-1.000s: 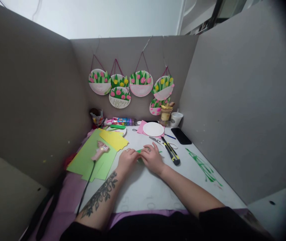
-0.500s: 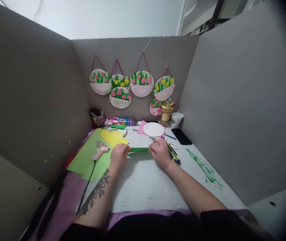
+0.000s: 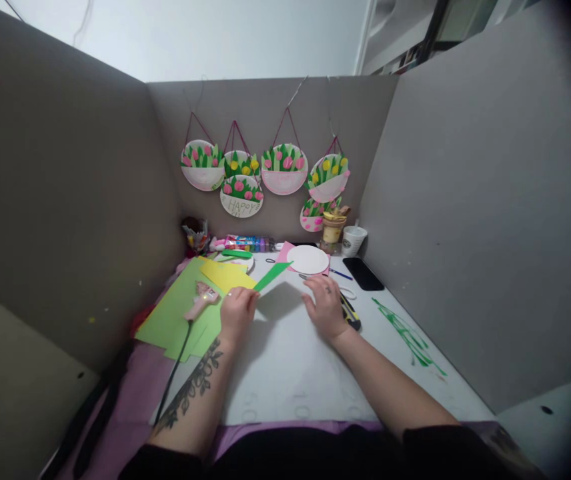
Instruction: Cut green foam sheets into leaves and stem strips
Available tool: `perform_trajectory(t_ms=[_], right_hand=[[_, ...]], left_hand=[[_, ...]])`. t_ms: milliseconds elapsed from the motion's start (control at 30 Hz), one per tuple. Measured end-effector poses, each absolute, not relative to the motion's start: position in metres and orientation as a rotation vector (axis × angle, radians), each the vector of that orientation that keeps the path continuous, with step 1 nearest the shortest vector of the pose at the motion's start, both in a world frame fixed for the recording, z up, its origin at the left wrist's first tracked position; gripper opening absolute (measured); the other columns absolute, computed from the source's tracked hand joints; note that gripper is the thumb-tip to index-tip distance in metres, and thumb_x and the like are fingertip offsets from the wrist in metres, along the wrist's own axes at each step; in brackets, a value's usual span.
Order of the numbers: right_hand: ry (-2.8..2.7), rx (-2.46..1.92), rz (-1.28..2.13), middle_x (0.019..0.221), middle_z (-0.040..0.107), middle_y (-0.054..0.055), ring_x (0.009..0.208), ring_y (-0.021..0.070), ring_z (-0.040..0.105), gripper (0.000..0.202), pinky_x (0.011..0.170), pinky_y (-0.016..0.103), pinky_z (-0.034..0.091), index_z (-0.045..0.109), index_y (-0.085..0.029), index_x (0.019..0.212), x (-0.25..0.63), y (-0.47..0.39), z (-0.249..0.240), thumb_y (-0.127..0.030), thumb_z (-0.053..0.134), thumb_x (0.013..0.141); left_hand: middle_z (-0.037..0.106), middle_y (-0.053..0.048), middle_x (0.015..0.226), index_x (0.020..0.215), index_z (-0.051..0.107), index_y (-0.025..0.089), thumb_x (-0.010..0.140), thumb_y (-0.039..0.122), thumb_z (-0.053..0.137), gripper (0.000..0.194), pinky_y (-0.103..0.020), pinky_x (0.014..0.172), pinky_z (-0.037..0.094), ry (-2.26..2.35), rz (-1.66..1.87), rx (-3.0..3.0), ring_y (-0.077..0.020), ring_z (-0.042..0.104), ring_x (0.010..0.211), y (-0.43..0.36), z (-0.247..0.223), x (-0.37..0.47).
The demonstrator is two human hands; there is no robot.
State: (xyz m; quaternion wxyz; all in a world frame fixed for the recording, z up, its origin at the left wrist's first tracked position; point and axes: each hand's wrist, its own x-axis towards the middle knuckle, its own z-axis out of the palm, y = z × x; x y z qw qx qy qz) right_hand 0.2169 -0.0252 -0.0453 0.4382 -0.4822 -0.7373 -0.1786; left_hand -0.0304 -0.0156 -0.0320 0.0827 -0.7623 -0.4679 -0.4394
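A narrow green paper strip (image 3: 273, 275) is pinched at its lower end by my left hand (image 3: 238, 312); its far end points up and to the right, above the table. My right hand (image 3: 324, 307) hovers apart from the strip, thumb and fingers spread, with nothing between them. Just beside that hand lies a yellow and black utility knife (image 3: 350, 315), partly hidden by it. Beyond the hands, a white paper disc (image 3: 308, 259) rests on pink paper (image 3: 283, 252).
Left of my hands lie light green sheets (image 3: 165, 327), yellow paper (image 3: 225, 275) and a pink glue gun (image 3: 201, 303) with its cord. On the right are a dark phone (image 3: 363, 273) and green paper scraps (image 3: 405, 330). Paper flower plates (image 3: 284, 181) hang on the back panel.
My right hand has let go of the green strip and opened. The strip, held only in my left hand, has swung from level to slanting up and right.
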Motion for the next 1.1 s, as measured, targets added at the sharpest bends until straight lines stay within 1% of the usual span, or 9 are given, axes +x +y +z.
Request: perform_trajectory(t_ms=[67, 133, 233, 367, 533, 700, 933, 1100], right_hand=[[-1.959, -1.147, -0.413, 0.116, 0.063, 0.01, 0.116, 0.0265, 0.047, 0.027, 0.107, 0.049, 0.026, 0.061, -0.021, 0.114, 0.198, -0.033, -0.046, -0.022, 0.052, 0.089], [-2.045, -1.107, -0.368, 0.112, 0.064, 0.007, 0.116, 0.0254, 0.047, 0.02, 0.109, 0.049, 0.023, 0.064, -0.024, 0.105, 0.183, -0.037, -0.049, -0.021, 0.053, 0.089], [-2.098, -1.071, -0.314, 0.104, 0.066, 0.005, 0.112, 0.0237, 0.05, 0.013, 0.109, 0.05, 0.022, 0.065, -0.024, 0.092, 0.175, -0.039, -0.055, -0.019, 0.055, 0.088], [-2.117, -1.063, -0.294, 0.095, 0.067, 0.004, 0.107, 0.0226, 0.052, 0.012, 0.109, 0.05, 0.022, 0.065, -0.024, 0.09, 0.177, -0.037, -0.058, -0.018, 0.055, 0.088], [-2.146, -1.049, -0.274, 0.088, 0.068, 0.001, 0.101, 0.0209, 0.052, 0.01, 0.109, 0.048, 0.021, 0.065, -0.023, 0.086, 0.177, -0.036, -0.054, -0.017, 0.057, 0.087], [-2.112, -1.069, -0.291, 0.085, 0.068, 0.001, 0.096, 0.0195, 0.053, 0.013, 0.108, 0.046, 0.02, 0.065, -0.023, 0.082, 0.18, -0.031, -0.05, -0.018, 0.055, 0.089], [-2.024, -1.102, -0.322, 0.083, 0.069, 0.001, 0.092, 0.0197, 0.054, 0.015, 0.106, 0.044, 0.021, 0.065, -0.022, 0.078, 0.203, -0.017, -0.049, -0.016, 0.056, 0.087], [-2.001, -1.159, -0.349, 0.083, 0.069, 0.002, 0.092, 0.0204, 0.054, 0.016, 0.102, 0.042, 0.025, 0.067, -0.022, 0.076, 0.214, -0.013, -0.048, -0.015, 0.057, 0.086]], left_hand=[[0.063, -0.004, 0.074, 0.077, 0.065, 0.019, 0.092, 0.03, 0.05, 0.024, -0.03, 0.07, 0.042, -1.316, -1.209, -2.395, -0.0174, 0.056, 0.074, -0.022, -0.036, -0.017], [0.062, -0.004, 0.073, 0.075, 0.065, 0.019, 0.092, 0.029, 0.051, 0.024, -0.029, 0.067, 0.041, -1.25, -1.097, -2.492, -0.0169, 0.055, 0.072, -0.027, -0.04, -0.005], [0.061, -0.004, 0.073, 0.076, 0.066, 0.019, 0.092, 0.027, 0.05, 0.024, -0.029, 0.066, 0.039, -1.202, -0.993, -2.573, -0.0163, 0.054, 0.072, -0.031, -0.045, 0.004], [0.06, -0.004, 0.073, 0.075, 0.065, 0.019, 0.091, 0.027, 0.051, 0.022, -0.029, 0.065, 0.038, -1.24, -0.94, -2.577, -0.0165, 0.053, 0.071, -0.032, -0.045, 0.003], [0.061, -0.004, 0.075, 0.075, 0.064, 0.02, 0.09, 0.021, 0.052, 0.019, -0.03, 0.065, 0.037, -1.256, -0.834, -2.562, -0.0173, 0.053, 0.073, -0.032, -0.039, 0.003], [0.06, -0.004, 0.074, 0.071, 0.062, 0.02, 0.091, 0.021, 0.051, 0.022, -0.029, 0.066, 0.038, -1.302, -0.938, -2.505, -0.0172, 0.053, 0.073, -0.025, -0.037, -0.003], [0.062, -0.004, 0.076, 0.076, 0.063, 0.02, 0.091, 0.024, 0.05, 0.02, -0.029, 0.069, 0.04, -1.431, -1.192, -2.405, -0.0176, 0.055, 0.076, -0.013, -0.033, -0.028], [0.062, -0.004, 0.075, 0.075, 0.062, 0.02, 0.09, 0.025, 0.051, 0.019, -0.03, 0.069, 0.041, -1.446, -1.233, -2.36, -0.0181, 0.055, 0.074, -0.009, -0.029, -0.036]])
